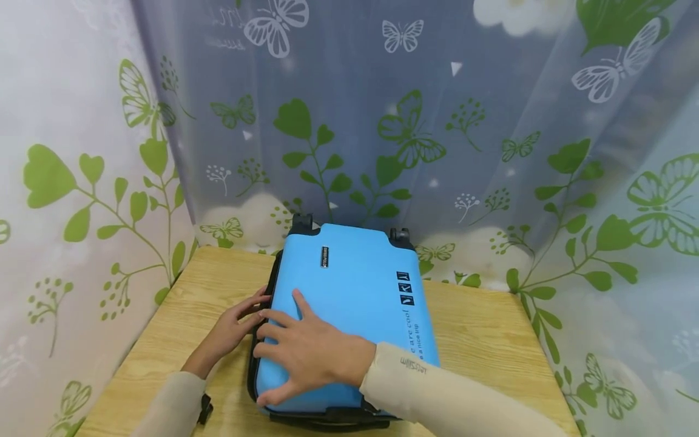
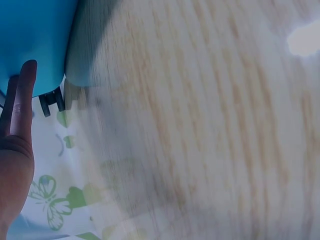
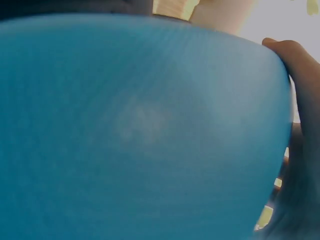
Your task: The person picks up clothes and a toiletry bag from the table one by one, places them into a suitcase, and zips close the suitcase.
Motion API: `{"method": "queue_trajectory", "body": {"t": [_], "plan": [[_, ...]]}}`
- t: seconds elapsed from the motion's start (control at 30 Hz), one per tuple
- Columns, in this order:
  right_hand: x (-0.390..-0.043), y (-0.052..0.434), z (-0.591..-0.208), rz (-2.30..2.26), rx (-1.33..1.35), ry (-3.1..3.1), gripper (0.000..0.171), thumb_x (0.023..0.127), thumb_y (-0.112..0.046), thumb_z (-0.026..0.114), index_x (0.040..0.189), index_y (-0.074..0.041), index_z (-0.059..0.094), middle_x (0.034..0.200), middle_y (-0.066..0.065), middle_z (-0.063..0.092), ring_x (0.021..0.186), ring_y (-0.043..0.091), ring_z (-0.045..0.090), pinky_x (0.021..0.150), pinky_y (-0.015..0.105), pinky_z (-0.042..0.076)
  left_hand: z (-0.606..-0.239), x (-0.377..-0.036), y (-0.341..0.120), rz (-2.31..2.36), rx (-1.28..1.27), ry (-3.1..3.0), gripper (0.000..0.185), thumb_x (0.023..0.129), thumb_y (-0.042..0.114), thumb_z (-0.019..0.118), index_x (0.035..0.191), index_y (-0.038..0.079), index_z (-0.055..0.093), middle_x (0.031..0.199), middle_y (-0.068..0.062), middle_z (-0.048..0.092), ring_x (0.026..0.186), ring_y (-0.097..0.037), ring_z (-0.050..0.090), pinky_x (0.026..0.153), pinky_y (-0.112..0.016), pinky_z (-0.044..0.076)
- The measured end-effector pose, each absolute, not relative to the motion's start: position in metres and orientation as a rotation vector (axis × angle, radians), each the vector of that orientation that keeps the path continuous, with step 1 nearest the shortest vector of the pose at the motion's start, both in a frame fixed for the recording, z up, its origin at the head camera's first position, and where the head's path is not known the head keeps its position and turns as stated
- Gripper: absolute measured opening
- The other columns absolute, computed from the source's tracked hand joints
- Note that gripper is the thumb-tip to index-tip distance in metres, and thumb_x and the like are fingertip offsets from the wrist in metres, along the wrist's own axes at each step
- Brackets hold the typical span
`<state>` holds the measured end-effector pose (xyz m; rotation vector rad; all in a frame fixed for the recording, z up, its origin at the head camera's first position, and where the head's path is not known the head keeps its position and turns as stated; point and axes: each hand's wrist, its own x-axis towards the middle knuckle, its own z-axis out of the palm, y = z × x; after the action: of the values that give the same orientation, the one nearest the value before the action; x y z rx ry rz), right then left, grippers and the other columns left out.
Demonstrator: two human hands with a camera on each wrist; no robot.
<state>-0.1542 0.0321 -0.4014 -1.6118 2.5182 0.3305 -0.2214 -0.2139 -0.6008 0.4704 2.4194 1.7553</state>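
A light blue hard-shell suitcase [image 1: 355, 273] lies flat on the wooden table, its wheels toward the curtain. My right hand [image 1: 314, 352] rests across its upper face near the left edge, fingers spread. Against the suitcase's left side, by the black seam, my left hand [image 1: 232, 328] touches with extended fingers; some fingertips are hidden behind the edge. In the left wrist view, two straight fingers of the left hand [image 2: 20, 115] lie along the blue shell [image 2: 35, 35]. The right wrist view is mostly filled by the shell [image 3: 150, 125], with the right hand [image 3: 306, 95] at its edge.
Black wheels [image 1: 401, 237] stick out at the suitcase's far end, and a black handle [image 1: 333, 417] sits at its near end. Printed curtains [image 1: 349, 121] with butterflies and leaves enclose the wooden table [image 1: 480, 340] at the back and both sides.
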Motion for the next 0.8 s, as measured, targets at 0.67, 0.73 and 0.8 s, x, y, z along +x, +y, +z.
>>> {"method": "queue_trajectory", "body": {"t": [0.67,0.73,0.8], "plan": [[-0.149,0.035,-0.43,0.235,-1.693,2.543,0.07,0.106,-0.08,0.041,0.159,-0.037,0.054,0.173,-0.008,0.043,0.17,0.018,0.021,0.134,0.066,0.02,-0.601,-0.222,-0.213,1.791,0.464,2.397,0.047,0.115,0.027,0.059,0.158,0.008,0.056,0.179,-0.018,0.027,0.15,-0.055,0.046,0.095,-0.037,0.063],[-0.149,0.036,-0.43,0.217,-1.695,2.536,0.071,0.106,-0.08,0.04,0.161,-0.037,0.051,0.175,-0.008,0.039,0.17,0.018,0.019,0.135,0.065,0.017,-0.602,-0.223,-0.213,1.799,0.48,2.402,0.047,0.115,0.025,0.059,0.158,0.007,0.055,0.179,-0.019,0.028,0.149,-0.055,0.047,0.094,-0.032,0.062],[-0.15,0.04,-0.429,0.196,-1.701,2.52,0.072,0.105,-0.08,0.041,0.164,-0.037,0.048,0.178,-0.008,0.034,0.171,0.018,0.017,0.136,0.062,0.015,-0.603,-0.223,-0.213,1.8,0.489,2.404,0.047,0.115,0.024,0.058,0.159,0.005,0.055,0.179,-0.02,0.028,0.149,-0.056,0.047,0.094,-0.03,0.061]]}}
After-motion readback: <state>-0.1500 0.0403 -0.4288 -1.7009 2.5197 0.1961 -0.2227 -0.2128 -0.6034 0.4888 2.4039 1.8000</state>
